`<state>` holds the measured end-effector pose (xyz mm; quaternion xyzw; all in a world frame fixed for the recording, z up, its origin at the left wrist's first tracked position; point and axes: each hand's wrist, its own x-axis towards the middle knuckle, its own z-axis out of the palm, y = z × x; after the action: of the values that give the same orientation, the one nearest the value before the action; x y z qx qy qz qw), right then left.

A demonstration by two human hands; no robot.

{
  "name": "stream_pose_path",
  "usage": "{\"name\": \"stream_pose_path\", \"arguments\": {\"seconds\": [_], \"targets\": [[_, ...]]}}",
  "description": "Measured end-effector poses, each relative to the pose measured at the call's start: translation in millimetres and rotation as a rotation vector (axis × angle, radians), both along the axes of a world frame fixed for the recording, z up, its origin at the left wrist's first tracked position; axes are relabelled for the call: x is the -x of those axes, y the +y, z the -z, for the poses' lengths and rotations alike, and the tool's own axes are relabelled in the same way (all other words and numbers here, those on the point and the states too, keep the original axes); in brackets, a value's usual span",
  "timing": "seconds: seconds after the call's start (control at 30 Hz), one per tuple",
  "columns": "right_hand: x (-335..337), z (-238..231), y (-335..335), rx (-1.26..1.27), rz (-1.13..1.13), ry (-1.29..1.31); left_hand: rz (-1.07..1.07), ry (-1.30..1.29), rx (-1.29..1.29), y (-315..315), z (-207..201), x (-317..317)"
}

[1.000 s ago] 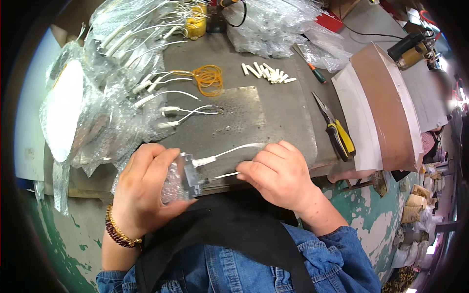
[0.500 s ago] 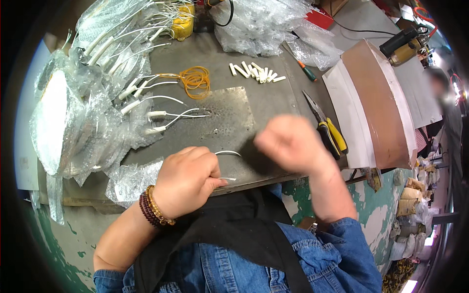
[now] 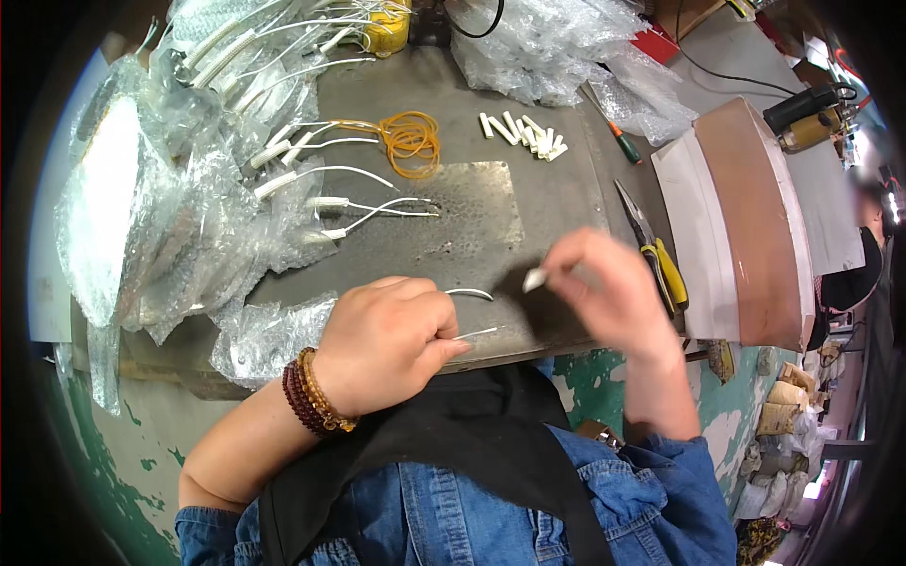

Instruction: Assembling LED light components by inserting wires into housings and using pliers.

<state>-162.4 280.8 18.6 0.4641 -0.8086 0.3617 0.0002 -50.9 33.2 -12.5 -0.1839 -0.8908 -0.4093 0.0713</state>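
Observation:
My left hand (image 3: 389, 338) is closed on a white wire at the table's front edge. One thin end (image 3: 479, 333) of it sticks out past the thumb, and a curved white wire (image 3: 472, 292) shows just beyond the fingers. To the right, slightly blurred, my right hand (image 3: 612, 291) pinches a short white tube (image 3: 535, 279) above the table, apart from the wire. Similar white tubes (image 3: 540, 141) lie in a loose pile farther back. Whatever is inside my left palm is hidden.
Bubble-wrapped bundles (image 3: 179, 208) with white-wired ends fill the left side. Orange rubber bands (image 3: 411, 143) lie mid-table. Long-nose pliers (image 3: 661, 264), a screwdriver (image 3: 623, 141) and an open cardboard box (image 3: 755, 217) are on the right. More bubble wrap (image 3: 557, 47) lies at the back.
The whole view has shifted, so the table's things appear farther right. My right hand has turned, and the white tube between its fingertips now shows. My left hand still grips the wire.

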Motion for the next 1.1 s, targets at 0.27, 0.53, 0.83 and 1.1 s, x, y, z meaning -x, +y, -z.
{"name": "stream_pose_path", "arguments": {"seconds": [0.27,0.53,0.83,1.1], "targets": [[-48,1,-9,0.075,0.094,0.236,0.012,0.051,0.018,1,-2,2],[-51,2,-16,0.013,0.012,0.288,0.016,0.061,0.018,0,0,2],[-55,-6,-7,0.035,0.057,0.247,0.035,0.048,0.034,2,0,1],[-55,12,-23,-0.024,-0.021,0.173,0.032,0.050,0.052,-2,-1,-2]]}}
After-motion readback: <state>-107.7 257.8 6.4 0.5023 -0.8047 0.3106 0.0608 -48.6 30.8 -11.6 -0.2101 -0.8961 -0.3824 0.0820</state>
